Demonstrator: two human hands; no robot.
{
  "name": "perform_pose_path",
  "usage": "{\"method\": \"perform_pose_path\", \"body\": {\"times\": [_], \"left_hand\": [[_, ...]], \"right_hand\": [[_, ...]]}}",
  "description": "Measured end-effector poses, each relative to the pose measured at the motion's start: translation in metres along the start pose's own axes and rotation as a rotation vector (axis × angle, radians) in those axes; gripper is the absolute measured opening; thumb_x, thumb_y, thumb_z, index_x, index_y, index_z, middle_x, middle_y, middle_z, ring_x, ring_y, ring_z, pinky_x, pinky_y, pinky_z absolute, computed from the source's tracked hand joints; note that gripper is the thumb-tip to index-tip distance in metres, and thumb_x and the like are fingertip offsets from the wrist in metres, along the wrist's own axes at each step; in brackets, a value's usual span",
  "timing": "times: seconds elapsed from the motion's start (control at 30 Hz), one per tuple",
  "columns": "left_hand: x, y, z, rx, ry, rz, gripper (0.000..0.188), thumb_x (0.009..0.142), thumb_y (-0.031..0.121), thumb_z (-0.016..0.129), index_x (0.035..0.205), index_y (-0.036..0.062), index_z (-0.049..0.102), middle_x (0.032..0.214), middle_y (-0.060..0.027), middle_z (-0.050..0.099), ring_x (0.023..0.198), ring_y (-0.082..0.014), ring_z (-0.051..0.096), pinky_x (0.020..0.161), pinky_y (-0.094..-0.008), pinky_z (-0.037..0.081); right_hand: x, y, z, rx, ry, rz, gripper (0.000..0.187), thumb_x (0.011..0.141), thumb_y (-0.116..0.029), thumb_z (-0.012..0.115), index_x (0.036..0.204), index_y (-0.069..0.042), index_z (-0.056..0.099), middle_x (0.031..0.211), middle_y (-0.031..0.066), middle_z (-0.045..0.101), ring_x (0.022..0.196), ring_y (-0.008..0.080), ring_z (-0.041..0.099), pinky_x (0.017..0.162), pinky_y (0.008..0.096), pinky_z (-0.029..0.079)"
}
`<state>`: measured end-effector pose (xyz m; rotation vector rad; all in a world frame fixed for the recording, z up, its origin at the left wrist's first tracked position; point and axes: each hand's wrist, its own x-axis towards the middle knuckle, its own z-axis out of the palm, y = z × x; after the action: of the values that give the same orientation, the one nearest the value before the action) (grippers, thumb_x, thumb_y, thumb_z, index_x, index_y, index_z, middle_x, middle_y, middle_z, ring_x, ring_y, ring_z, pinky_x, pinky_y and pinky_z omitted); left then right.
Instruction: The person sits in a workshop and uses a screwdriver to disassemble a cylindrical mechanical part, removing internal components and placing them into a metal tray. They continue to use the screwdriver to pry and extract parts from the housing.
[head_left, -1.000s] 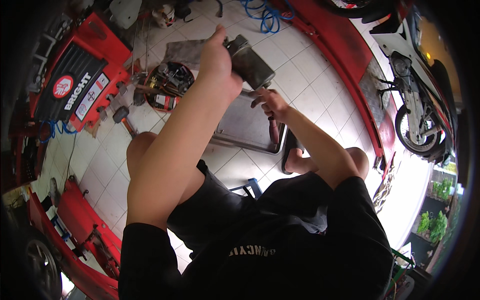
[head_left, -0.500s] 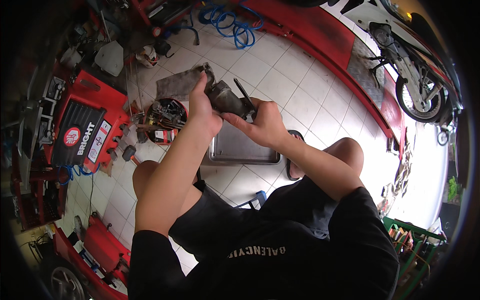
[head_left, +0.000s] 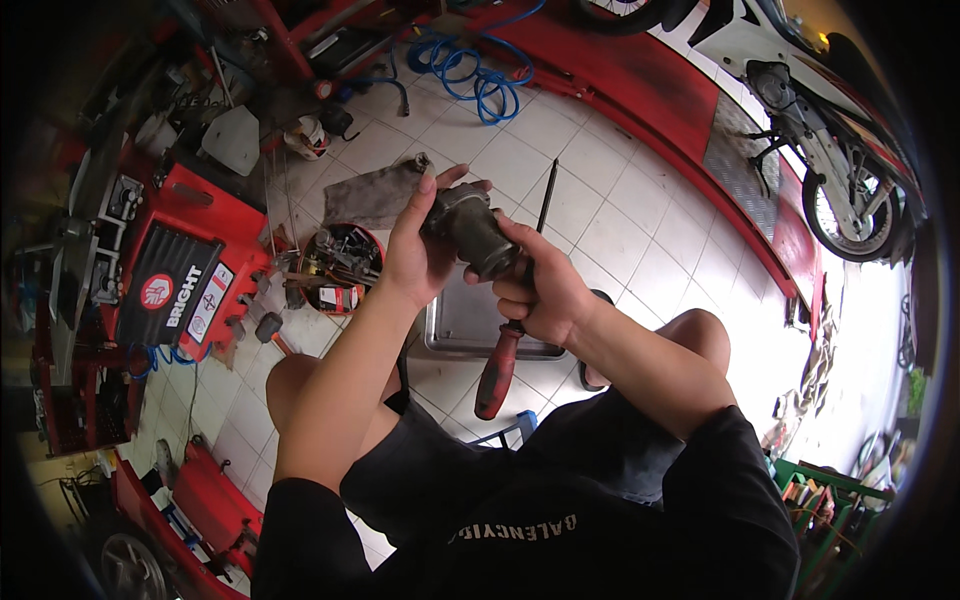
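Observation:
A dark grey, cylindrical metal machine part (head_left: 482,232) is held up in front of me; its exact kind I cannot make out. My left hand (head_left: 420,250) grips its far-left end, thumb stretched along the side and fingertips showing behind. My right hand (head_left: 548,290) holds a long screwdriver (head_left: 497,372) with a red and black handle. Its handle points down toward me and its dark shaft slants away past the part. The right thumb and fingers also touch the part's near end. Below both hands lies a shallow metal tray (head_left: 470,325) on the floor, partly hidden.
A grey cloth (head_left: 370,193) lies on the tiles beyond my left hand. Nearer stands a round red container (head_left: 372,245) of tools and parts. A red machine (head_left: 180,290) is at left, a hammer (head_left: 270,328) beside it. A blue hose (head_left: 470,75), red platform (head_left: 640,90) and motorcycle (head_left: 800,110) are farther off.
The metal part has come nearer and turned, its near end now tilted toward me. My right hand has turned, bringing the screwdriver's red handle into view. The view has shifted slightly.

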<state>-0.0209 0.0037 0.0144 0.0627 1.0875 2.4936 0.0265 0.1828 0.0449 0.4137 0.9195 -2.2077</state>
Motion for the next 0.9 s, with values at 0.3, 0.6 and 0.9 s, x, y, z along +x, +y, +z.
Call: {"method": "perform_pose_path", "body": {"times": [0.3, 0.6, 0.9], "left_hand": [[-0.013, -0.021, 0.01, -0.367, 0.176, -0.076, 0.065, 0.098, 0.067, 0.048, 0.129, 0.0121, 0.06, 0.129, -0.0113, 0.063, 0.117, -0.0261, 0.062, 0.096, -0.0498, 0.053], [0.004, -0.012, -0.013, -0.317, 0.624, -0.072, 0.046, 0.098, 0.042, 0.064, 0.12, 0.0031, 0.056, 0.104, -0.0124, 0.064, 0.095, -0.0269, 0.066, 0.084, -0.0419, 0.059], [0.004, 0.044, -0.049, -0.424, 0.679, 0.15, 0.047, 0.101, 0.038, 0.056, 0.122, -0.0029, 0.048, 0.107, -0.019, 0.063, 0.094, -0.0326, 0.064, 0.088, -0.0454, 0.057]], "right_hand": [[-0.001, -0.004, -0.001, -0.008, 0.098, 0.076, 0.037, 0.096, -0.055, 0.063, 0.09, -0.019, 0.054, 0.073, -0.0033, 0.055, 0.048, 0.0069, 0.023, 0.046, 0.0251, 0.019], [-0.002, 0.0, -0.004, -0.245, 0.141, 0.223, 0.051, 0.097, -0.052, 0.063, 0.119, -0.006, 0.06, 0.095, 0.0056, 0.06, 0.053, 0.0051, 0.027, 0.048, 0.0231, 0.021], [0.011, -0.045, -0.053, -0.397, -0.045, -0.002, 0.042, 0.101, -0.036, 0.059, 0.118, 0.003, 0.056, 0.089, 0.0093, 0.06, 0.083, 0.026, 0.064, 0.084, 0.0411, 0.051]]}}
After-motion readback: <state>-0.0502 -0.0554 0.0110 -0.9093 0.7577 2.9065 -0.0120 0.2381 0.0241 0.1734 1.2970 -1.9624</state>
